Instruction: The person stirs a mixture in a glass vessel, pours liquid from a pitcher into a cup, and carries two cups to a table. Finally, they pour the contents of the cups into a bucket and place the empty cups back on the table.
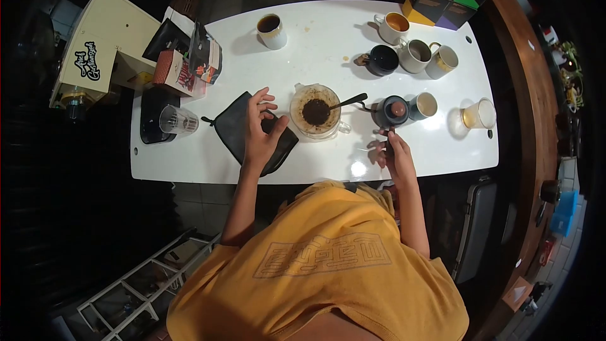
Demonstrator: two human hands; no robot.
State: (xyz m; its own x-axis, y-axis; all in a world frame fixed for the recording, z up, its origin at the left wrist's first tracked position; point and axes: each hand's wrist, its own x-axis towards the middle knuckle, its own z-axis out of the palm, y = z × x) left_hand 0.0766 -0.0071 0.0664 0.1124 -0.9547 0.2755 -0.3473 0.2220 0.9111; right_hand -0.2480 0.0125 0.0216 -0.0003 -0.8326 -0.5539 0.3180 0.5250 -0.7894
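Note:
A coffee dripper (302, 100) with a stained paper filter and wet coffee grounds (315, 112) stands mid-table, on a clear glass vessel whose handle shows at lower right. A black spoon (353, 100) leans in it, handle pointing right. My left hand (260, 131) hovers left of the dripper, fingers apart and holding nothing, over a black zip pouch (230, 129). My right hand (398, 156) is closed round the dark handle of a small black kettle (390, 113) with a brown lid knob and a thin spout pointing left. My fingers partly hide the handle.
A pale cup (423, 106) sits against the kettle's right side. Several mugs, including a black cup (383, 60), stand behind. A glass (480, 114) is far right. At left are a clear tumbler (179, 120), coffee bags (205, 53) and a cream machine (101, 44). A coffee-filled cup (272, 33) stands at the back.

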